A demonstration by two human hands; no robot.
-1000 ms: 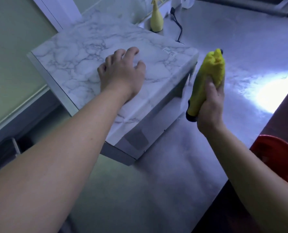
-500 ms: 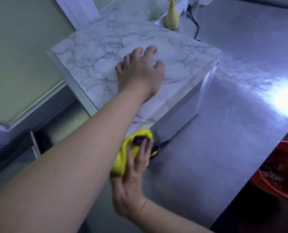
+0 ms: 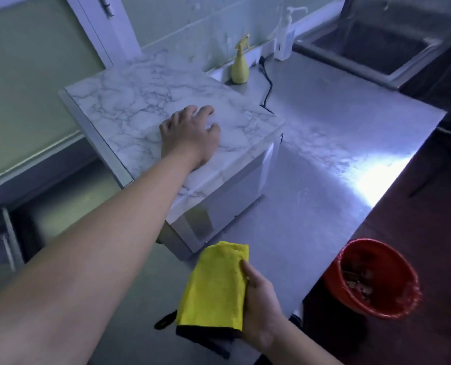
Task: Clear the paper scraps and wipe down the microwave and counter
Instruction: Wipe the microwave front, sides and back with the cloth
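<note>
Left fingers [image 3: 190, 113] atop microwave [image 3: 129, 114]; right hand [image 3: 261, 306] grips cloth [image 3: 216, 288].

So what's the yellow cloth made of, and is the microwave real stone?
The yellow cloth looks like fluffy microfibre: soft, matte nap, dark backing. The microwave shows grey marble veins, but the pattern bends smoothly over its front edge, so it is probably stick-on film, not stone.
</note>
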